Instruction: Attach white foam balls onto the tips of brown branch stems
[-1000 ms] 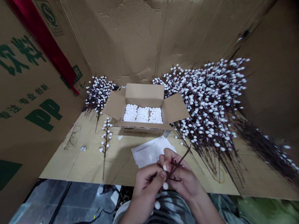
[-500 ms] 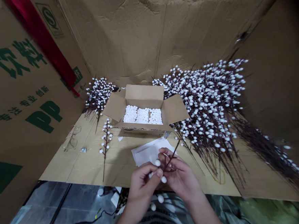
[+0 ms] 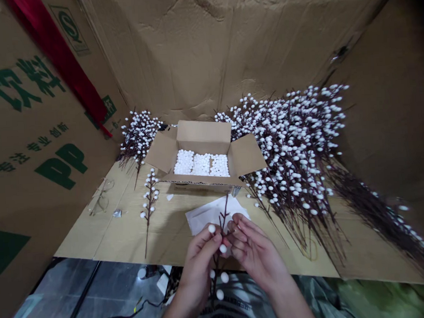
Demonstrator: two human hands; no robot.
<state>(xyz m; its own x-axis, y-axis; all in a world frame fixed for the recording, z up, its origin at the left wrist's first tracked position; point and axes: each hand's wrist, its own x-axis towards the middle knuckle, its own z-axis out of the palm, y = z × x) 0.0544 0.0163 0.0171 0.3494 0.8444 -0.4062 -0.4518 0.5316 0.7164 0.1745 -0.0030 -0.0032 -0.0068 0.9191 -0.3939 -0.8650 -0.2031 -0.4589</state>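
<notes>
My left hand (image 3: pixel 196 262) pinches a brown artificial berry stem (image 3: pixel 225 211) between thumb and fingers. Its bare twiggy tip points up and away, and several white berries (image 3: pixel 224 277) hang on the part below my hand. Just right of the stem is my right hand (image 3: pixel 261 255), its fingers curled and drawn together near the twigs; anything between the fingertips is too small to make out. Beyond both hands lies a sheet of white paper (image 3: pixel 201 218). An open cardboard box (image 3: pixel 204 180) holds white foam balls (image 3: pixel 201 163) in three groups.
One berry stem (image 3: pixel 149 202) lies left of the box, with a bunch of berry stems (image 3: pixel 139 132) behind it. A large pile of berry stems (image 3: pixel 290 139) and a bundle of brown stems (image 3: pixel 363 197) lie to the right. Eyeglasses (image 3: pixel 100 198) rest at left. Cardboard walls surround the table.
The stem has swung from leaning right to nearly upright. My right hand's fingers have come off the stem's lower part and now sit beside it.
</notes>
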